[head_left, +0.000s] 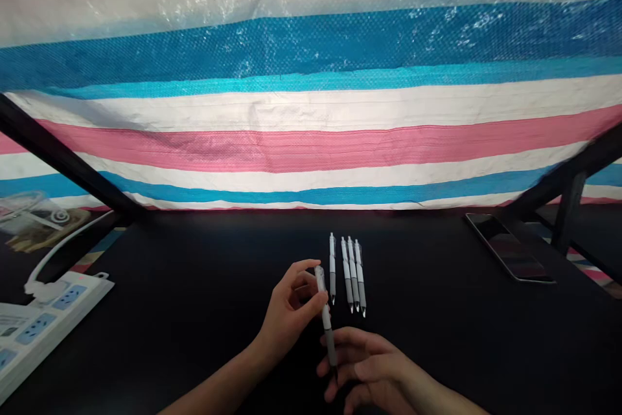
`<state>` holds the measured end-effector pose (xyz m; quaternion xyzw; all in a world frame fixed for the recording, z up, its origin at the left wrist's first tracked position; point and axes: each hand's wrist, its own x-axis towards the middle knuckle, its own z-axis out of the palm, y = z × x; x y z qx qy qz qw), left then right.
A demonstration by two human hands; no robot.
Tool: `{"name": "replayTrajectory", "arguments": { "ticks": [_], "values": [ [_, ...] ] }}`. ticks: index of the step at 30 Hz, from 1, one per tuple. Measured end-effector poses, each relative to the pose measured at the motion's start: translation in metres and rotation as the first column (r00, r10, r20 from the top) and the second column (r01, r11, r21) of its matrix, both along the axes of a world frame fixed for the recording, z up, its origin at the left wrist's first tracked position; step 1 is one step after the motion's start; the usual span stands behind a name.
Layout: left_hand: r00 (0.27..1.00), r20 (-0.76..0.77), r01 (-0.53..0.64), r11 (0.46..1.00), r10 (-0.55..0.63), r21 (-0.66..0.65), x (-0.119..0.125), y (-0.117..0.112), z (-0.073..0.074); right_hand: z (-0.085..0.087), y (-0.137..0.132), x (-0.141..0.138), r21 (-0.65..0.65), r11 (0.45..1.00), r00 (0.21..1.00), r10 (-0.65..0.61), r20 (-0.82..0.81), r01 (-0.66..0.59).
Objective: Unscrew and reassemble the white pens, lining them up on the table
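A white pen with a grey grip (326,321) is pinched near its top by my left hand (294,302), tip pointing down towards me. Around the pen's lower end my right hand (364,363) has its fingers apart and slightly curled; whether they touch the grip I cannot tell. Beyond my hands, several similar pens lie on the black table (204,285), tips towards me. One pen (332,266) lies a little apart on the left, and a group of pens (353,276) rests side by side just right of it.
A dark-screened phone (508,250) lies at the right of the table. On the left are a white power strip (53,318) with a plugged-in cable and a clear plastic item (29,214). Black slanted bars (63,156) flank the table, and a striped sheet (311,149) hangs behind.
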<state>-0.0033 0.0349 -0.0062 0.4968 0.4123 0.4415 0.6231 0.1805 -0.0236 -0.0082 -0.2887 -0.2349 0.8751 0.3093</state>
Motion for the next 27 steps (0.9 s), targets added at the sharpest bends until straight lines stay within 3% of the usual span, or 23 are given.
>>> {"name": "replayTrajectory", "arguments": {
  "ticks": [10, 20, 27],
  "values": [
    [0.998, 0.011, -0.054, 0.997, 0.055, -0.052, -0.002, 0.002, 0.002, 0.001, 0.0, 0.003, -0.004, 1.0, 1.0, 0.007, -0.024, -0.007],
    [0.998, 0.038, -0.037, 0.995, 0.041, -0.09, -0.002, 0.004, -0.003, -0.003, -0.001, 0.004, -0.003, 1.0, 0.999, 0.002, -0.046, -0.002],
    [0.998, -0.027, -0.064, 0.996, 0.063, -0.056, -0.005, 0.016, 0.003, -0.009, -0.003, 0.002, 0.057, 0.998, 0.984, 0.027, 0.175, -0.037]
  ]
}}
